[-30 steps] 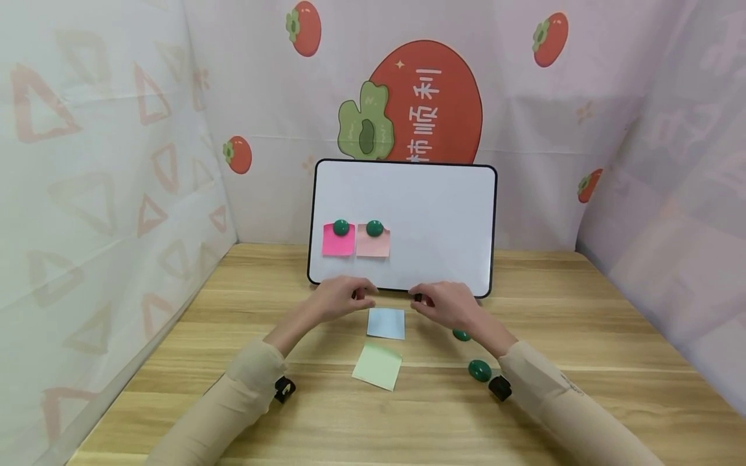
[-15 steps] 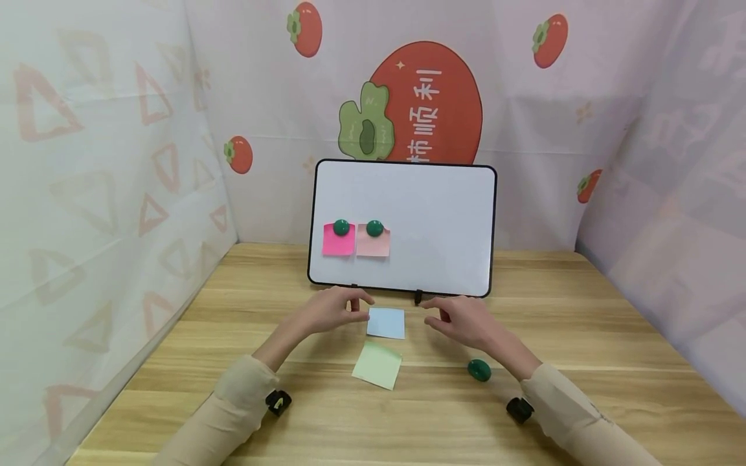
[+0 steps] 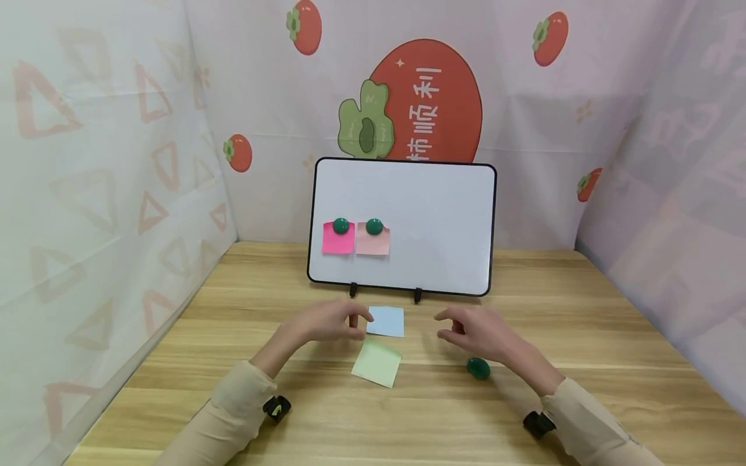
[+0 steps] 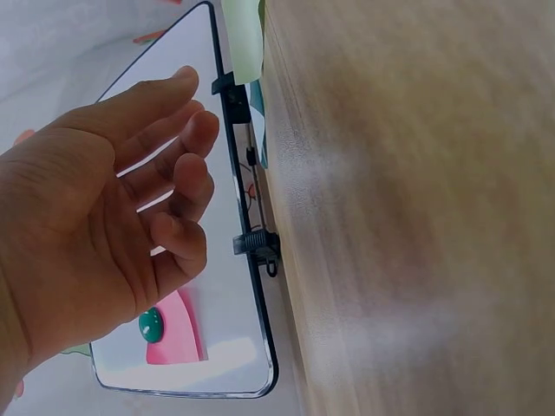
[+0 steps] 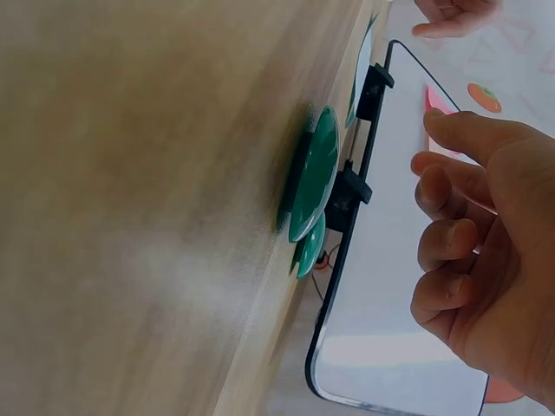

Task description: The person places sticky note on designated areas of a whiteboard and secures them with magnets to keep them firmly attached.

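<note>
My left hand (image 3: 329, 320) hovers at the left edge of a light blue sticky note (image 3: 387, 321) on the table, its fingers loosely bent and holding nothing. A pale green sticky note (image 3: 377, 364) lies just nearer to me. To the right, my right hand (image 3: 478, 331) is held above the table, also loosely bent and holding nothing. Close below it is a round green magnet (image 3: 479, 368). The right wrist view shows this magnet and a second green magnet (image 5: 310, 247) beyond it; in the head view my right hand hides the second one.
A whiteboard (image 3: 437, 226) with a black rim stands at the back on black clips (image 3: 418, 295). On its left, green magnets hold a bright pink note (image 3: 338, 241) and a light pink note (image 3: 373, 243). Printed cloth (image 3: 524, 129) hangs behind and at both sides.
Both hands have drawn back from the whiteboard's lower edge toward me, the right one also moving rightward. The board's clips now show, while the farther loose magnet has gone behind my right hand.
</note>
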A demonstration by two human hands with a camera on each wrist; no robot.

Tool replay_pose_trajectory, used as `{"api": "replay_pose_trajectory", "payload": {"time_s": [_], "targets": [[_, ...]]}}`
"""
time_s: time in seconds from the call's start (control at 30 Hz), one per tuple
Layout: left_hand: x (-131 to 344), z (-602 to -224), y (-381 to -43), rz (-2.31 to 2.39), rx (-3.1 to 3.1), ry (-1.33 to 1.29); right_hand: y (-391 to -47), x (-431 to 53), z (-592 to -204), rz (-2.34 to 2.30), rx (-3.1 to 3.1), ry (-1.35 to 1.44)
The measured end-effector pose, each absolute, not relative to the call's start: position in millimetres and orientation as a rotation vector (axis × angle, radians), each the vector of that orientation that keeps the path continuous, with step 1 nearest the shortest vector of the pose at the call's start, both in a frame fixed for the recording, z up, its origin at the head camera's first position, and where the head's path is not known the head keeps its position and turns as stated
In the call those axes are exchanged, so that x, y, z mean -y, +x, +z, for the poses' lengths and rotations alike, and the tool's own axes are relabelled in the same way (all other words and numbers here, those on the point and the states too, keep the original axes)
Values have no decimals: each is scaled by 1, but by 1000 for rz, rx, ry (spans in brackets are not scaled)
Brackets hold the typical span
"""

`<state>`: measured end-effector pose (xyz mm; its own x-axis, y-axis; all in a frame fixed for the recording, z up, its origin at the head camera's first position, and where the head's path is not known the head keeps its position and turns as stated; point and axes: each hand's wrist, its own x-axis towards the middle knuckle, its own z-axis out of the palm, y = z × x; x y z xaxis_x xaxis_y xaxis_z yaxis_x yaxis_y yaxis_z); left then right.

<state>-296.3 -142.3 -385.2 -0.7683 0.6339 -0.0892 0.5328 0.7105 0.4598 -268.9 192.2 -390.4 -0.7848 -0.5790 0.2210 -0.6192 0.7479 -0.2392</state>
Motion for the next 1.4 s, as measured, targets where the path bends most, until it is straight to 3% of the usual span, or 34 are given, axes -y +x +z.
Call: {"api": "replay_pose_trajectory", "payload": {"time_s": [1.4], "targets": [[133, -392, -291, 501, -2566, 958, -275, -239, -383, 550, 3154, 1225]]}}
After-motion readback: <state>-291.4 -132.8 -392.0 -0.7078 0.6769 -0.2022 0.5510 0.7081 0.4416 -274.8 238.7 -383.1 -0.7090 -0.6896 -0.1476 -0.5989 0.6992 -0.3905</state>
